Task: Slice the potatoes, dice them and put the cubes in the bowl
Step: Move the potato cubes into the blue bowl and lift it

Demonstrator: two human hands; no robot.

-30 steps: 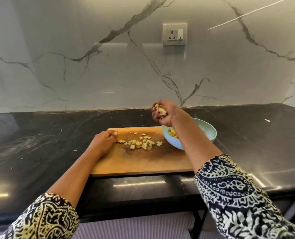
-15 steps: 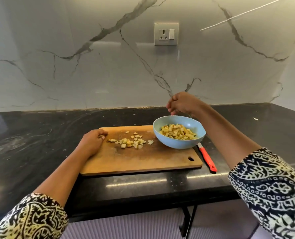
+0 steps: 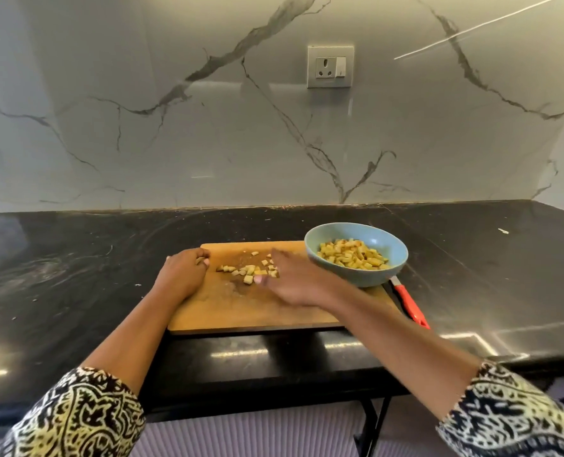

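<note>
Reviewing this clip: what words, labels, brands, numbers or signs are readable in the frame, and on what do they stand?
None can be read.
Wall socket: no legible marking; any fine print is too small to tell.
Bowl, cutting board, knife handle: no visible print.
Sleeves: pattern only, no lettering.

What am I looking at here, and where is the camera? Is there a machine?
No machine: a person works with two bare hands, and the single camera sits on their head, looking forward and down. On the black counter lies a wooden cutting board with a small heap of potato cubes. The left hand rests at the board's left edge, fingers curled, holding nothing visible. The right hand, fingers outstretched and slightly blurred, reaches over the heap. A blue bowl holds more cubes. A red-handled knife lies right of the board.
</note>
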